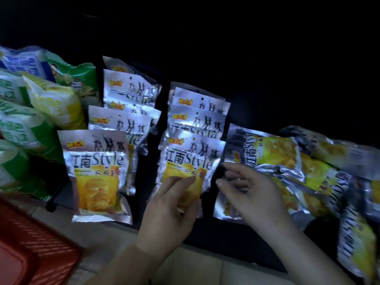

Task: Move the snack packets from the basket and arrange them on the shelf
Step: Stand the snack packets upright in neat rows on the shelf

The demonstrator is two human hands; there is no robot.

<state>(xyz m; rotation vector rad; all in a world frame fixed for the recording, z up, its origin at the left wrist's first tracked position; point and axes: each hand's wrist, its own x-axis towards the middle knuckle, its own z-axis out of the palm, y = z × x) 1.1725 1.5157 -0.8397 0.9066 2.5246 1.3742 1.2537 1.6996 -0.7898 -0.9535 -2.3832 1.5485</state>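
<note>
I see two rows of packets (131,120) standing; left hand (170,204) pinches the front packet (185,161), right hand (248,194) loose, empty. Right pile (308,171) remains unsorted.

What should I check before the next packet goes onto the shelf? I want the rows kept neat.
1. Front packet of the middle row upright, label forward: ok; left hand grips its lower edge.
2. Right hand free to fetch: cannot tell; fingers are curled beside the packet, anything held is hidden.
3. Left row upright and overlapped evenly: ok.
4. Packets on the right standing in a row: not ok; they lie sideways in a loose heap.
5. Red basket within view: ok, at lower left; contents cannot be told.
</note>
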